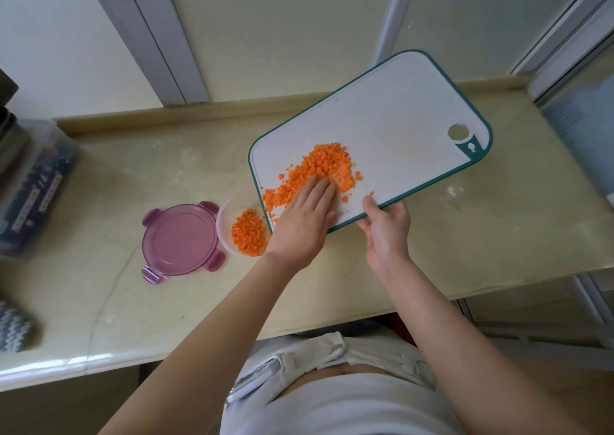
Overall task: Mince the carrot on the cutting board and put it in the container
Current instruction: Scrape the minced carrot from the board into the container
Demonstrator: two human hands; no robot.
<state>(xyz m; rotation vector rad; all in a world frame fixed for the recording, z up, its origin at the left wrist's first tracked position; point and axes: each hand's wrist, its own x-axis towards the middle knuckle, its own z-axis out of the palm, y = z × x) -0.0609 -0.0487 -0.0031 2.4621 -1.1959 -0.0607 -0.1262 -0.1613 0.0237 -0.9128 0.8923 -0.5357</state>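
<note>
Nearest the camera: the person's torso in a pale garment, both bare forearms reaching out over the beige counter (465,235).

Far left, a clear storage box (30,185) of dark items stands well apart from the work. Next, a purple clip-lock lid (181,239) lies flat, just beside the clear round container (229,225), which already holds a portion of minced carrot (250,232).

The left hand (304,225) is spread flat, fingers (320,190) together and extended, pressed onto the near edge of the carrot pile (319,168). It holds nothing. The pile sits on the lower left part of the white, teal-rimmed cutting board (398,129), whose left corner overhangs the container.

The right hand (387,223) is closed on the board's near long edge, thumb on top; the board appears tilted toward the container.

Assessment: the pieces are small, light, moist and loose, liable to scatter or cling. They are best swept with a flat palm, not pinched. The board is stiff and light; an edge grip suffices.
</note>
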